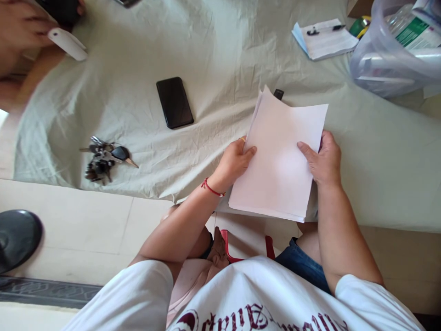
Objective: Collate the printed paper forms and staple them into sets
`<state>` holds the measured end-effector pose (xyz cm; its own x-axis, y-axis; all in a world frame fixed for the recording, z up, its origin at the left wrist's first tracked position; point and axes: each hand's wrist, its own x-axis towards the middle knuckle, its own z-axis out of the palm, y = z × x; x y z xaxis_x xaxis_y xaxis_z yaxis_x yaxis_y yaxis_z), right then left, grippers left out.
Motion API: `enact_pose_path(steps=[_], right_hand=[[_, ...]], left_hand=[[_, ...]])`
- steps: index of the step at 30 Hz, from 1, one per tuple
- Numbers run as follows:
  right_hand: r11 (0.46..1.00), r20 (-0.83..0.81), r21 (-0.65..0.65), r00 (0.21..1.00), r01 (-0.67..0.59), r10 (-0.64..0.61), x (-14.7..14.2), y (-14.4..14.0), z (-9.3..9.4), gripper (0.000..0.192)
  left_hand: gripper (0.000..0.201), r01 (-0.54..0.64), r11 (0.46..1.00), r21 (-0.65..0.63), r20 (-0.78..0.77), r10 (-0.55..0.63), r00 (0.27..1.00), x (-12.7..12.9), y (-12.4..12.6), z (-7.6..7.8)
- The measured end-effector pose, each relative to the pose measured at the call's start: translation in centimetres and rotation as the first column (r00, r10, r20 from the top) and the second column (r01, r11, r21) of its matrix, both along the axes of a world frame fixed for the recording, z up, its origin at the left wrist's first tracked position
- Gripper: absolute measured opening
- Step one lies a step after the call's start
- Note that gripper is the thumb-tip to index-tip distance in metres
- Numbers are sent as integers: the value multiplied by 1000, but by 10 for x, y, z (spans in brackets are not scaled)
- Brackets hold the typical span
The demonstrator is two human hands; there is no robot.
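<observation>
A stack of blank white paper (275, 161) is held between my two hands over the near edge of the cloth. My left hand (236, 158) grips its left side, thumb on top and the other fingers mostly hidden beneath. On the right side, my right hand (324, 158) holds the stack the same way. The top edge bows, and a few sheets fan slightly at the upper left corner. Just behind that top edge, a small black object (279, 94) lies partly covered; I cannot make out what it is.
On the greenish cloth (220, 55) lie a black smartphone (175, 102) and a bunch of keys (106, 158). A notepad with a pen (325, 39) and a translucent bin (375, 59) holding a bottle stand at the upper right. Another person's hand (27, 23) is near a white device (68, 43).
</observation>
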<state>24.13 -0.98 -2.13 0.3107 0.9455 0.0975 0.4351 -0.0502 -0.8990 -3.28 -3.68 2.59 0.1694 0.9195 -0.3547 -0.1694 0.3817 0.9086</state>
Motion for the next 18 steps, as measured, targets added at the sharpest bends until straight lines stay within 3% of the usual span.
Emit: enact_pose_path(steps=[2,5,10,12,15,18], right_hand=[[1000,-32,20,999,19,-18,2,2,-1,58],[998,-180,40,983,49,-41,6,4,3,71],[980,-509,-60,851,-189,133,9,-5,21,66],[981,-527,-30,837,-189,146,6,-8,27,64],[987,-476,130,868,-92,144,-3,-8,41,56],[953,-378,281,900,-110,216,-12,-2,64,45]], left_hand=[[22,-10,999,44,42,8,999,0,2,-4],[35,-26,991,130,123,9,992,-2,6,-5],[54,-38,953,302,185,-19,983,-6,12,5],[55,-45,936,348,175,-18,984,-8,16,11],[55,-75,904,421,151,11,989,-12,22,19],[52,-113,857,504,104,70,992,-17,26,29]])
